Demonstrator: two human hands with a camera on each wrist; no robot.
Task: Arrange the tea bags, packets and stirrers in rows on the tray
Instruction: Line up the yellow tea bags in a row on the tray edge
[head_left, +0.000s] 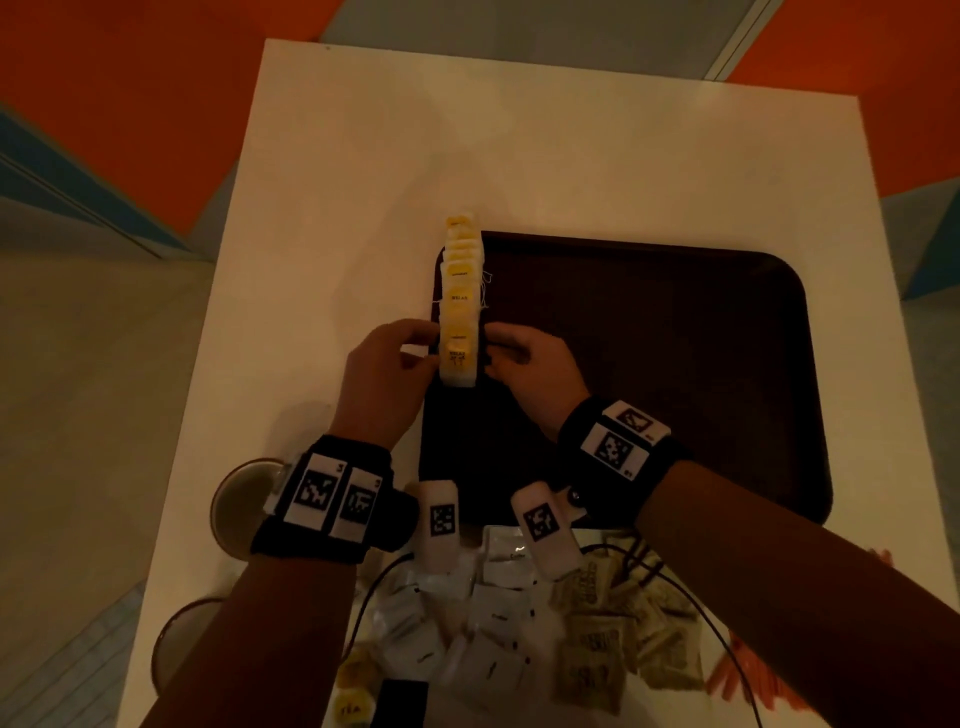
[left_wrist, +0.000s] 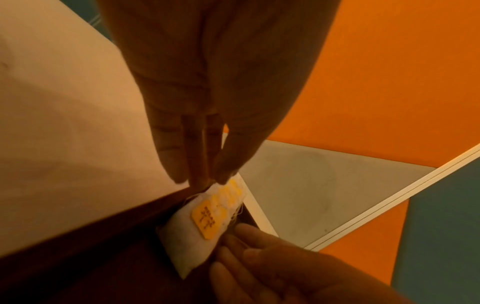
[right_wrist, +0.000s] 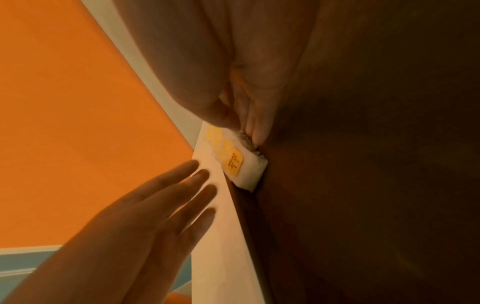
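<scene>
A row of white tea bags with yellow tags (head_left: 460, 306) runs along the left rim of the dark brown tray (head_left: 649, 364). My left hand (head_left: 415, 353) is at the left side of the nearest tea bag (head_left: 457, 364), its straight fingers (left_wrist: 179, 164) touching the row's edge over the white table. My right hand (head_left: 501, 351) is on the tray at the right side of that tea bag (left_wrist: 192, 236), fingertips (right_wrist: 257, 133) against its edge. Neither hand grips anything. The rest of the tray is bare.
At the table's near edge, under my wrists, lie white packets (head_left: 493, 623), beige packets (head_left: 613, 639), orange stirrers (head_left: 737, 670) and loose yellow-tagged tea bags (head_left: 356, 691). A black item (head_left: 402, 701) and cables lie among them. Two round objects (head_left: 241, 504) sit off the table's left edge.
</scene>
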